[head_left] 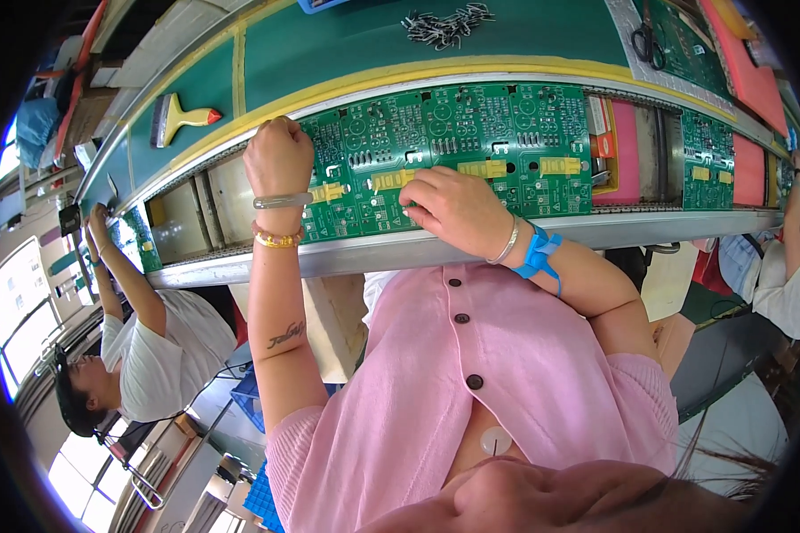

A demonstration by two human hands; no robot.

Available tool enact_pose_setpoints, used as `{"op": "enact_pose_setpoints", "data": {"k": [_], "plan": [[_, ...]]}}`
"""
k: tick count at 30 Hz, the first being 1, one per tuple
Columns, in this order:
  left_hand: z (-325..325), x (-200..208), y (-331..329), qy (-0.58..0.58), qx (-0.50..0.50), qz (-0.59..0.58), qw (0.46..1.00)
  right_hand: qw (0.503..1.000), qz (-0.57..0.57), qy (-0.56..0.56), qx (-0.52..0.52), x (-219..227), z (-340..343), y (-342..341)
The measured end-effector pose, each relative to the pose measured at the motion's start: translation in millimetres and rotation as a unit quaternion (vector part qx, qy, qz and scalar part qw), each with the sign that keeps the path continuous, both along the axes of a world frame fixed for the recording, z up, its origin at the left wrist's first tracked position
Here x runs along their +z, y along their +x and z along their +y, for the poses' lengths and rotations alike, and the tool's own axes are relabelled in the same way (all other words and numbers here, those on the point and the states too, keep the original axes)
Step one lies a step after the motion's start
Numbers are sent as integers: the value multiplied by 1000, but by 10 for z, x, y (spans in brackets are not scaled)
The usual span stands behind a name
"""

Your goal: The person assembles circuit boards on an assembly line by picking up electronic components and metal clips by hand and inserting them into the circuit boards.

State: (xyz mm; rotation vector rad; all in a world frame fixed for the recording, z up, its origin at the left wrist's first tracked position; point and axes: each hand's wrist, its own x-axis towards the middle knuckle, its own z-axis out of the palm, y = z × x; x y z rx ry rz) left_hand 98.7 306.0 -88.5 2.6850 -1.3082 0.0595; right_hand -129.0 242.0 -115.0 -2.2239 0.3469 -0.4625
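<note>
Part of the wearer's head (578, 502) lies nearest the lens at five o'clock, a pink buttoned top (418, 355) just above it. The left hand (280, 160) is at half past ten, its forearm rising almost straight toward twelve, back upward, fingers folded under in a loose fist at the near-left end of the green circuit board (556, 133). Its fingertips are hidden, so whether it grips anything cannot be told. The wrist wears a pale bangle (283, 202) and a beaded bracelet (277, 238).

The right hand (458, 206), at half past one, comes in from a bent elbow, fingers half curled and pointing toward ten over the board's middle, beside the yellow blocks (482, 169); what it may pinch cannot be told. A blue strap (540, 252) circles that wrist.

The board lies around half past twelve, along a metal-railed track (373, 256). Beyond, on the green surface (329, 44), a brush (180, 122) rests at ten, a pile of metal pins (447, 27) at twelve, scissors (647, 46) between one and two. A co-worker (173, 355) leans in at half past eight.
</note>
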Motion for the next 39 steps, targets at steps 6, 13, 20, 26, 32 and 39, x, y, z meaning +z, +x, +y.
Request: {"op": "enact_pose_setpoints", "data": {"k": [6,13,20,26,32,39], "plan": [[-79,7,-39,20,0,-14,1000,1000,-11,6,8,-9,-4,-51],[-600,419,-270,-100,-136,-58,984,1000,-14,-2,-3,-31,21,-70],[-1690,156,68,-164,-360,-200,896,1000,-13,-16,-6,-52,45,-104],[-1937,115,290,6,-440,-147,886,1000,20,16,3,-20,-11,-86],[-2051,34,314,-51,-416,-111,901,1000,14,8,18,-33,-30,-74],[-2178,67,406,-193,-277,38,940,999,6,30,15,-21,-30,-68]]}}
